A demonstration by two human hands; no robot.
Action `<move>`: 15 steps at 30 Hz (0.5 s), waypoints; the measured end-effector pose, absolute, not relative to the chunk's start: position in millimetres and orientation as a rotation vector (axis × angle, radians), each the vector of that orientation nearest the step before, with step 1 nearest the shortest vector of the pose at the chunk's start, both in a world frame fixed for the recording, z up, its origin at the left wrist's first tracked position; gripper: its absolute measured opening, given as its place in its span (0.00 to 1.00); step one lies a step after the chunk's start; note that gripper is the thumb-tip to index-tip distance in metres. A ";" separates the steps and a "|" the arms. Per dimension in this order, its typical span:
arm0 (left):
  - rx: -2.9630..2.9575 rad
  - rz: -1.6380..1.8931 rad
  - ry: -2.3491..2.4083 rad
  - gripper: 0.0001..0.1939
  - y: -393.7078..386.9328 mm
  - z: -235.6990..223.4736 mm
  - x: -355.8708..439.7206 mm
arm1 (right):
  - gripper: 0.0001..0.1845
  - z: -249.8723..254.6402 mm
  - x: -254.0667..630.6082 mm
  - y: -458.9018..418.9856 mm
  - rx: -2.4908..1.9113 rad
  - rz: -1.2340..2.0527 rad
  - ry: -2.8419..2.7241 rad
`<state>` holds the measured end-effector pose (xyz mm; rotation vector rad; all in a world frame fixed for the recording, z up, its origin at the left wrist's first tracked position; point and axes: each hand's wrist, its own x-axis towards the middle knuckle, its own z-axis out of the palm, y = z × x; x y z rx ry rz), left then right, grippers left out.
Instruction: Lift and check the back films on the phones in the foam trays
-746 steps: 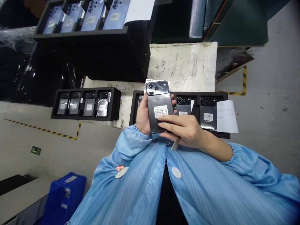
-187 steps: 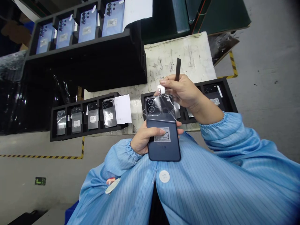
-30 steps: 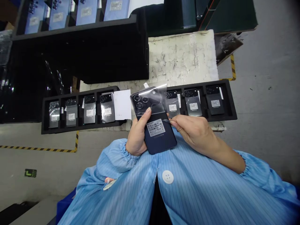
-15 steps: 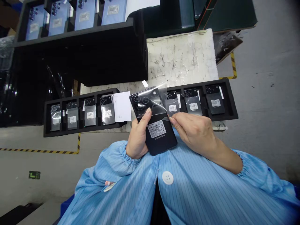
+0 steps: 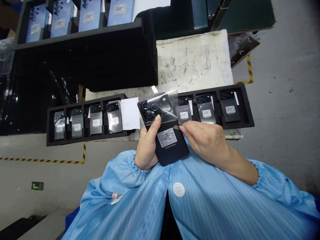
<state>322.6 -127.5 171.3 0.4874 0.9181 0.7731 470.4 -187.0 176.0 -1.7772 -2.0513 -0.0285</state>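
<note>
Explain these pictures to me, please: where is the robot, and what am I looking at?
There is no robot here, just a person working bare-handed. Every picture comes from one camera worn on that person's head, looking forward and down. The left hand holds a dark Blackview phone, its camera end under loose clear film. The right hand pinches at the phone's edge; what its fingertips grip is too small to tell. Along the scuffed white board lie a left foam tray with four dark phones, a right foam tray with three showing, and a paper sheet. Behind, blue phones top a black stack.
</note>
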 end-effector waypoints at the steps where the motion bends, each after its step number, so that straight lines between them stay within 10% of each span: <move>1: 0.488 0.776 0.919 0.15 -127.5 171.4 322.4 | 0.19 175.8 470.5 -186.9 -1.767 -0.002 -2.047; 9: 0.468 0.744 0.918 0.17 -126.8 173.1 322.3 | 0.17 172.8 471.1 -186.0 -1.663 0.163 -2.054; 15: 0.381 0.685 0.855 0.17 -125.5 175.5 321.8 | 0.11 184.1 468.2 -185.0 -1.587 -0.512 -2.308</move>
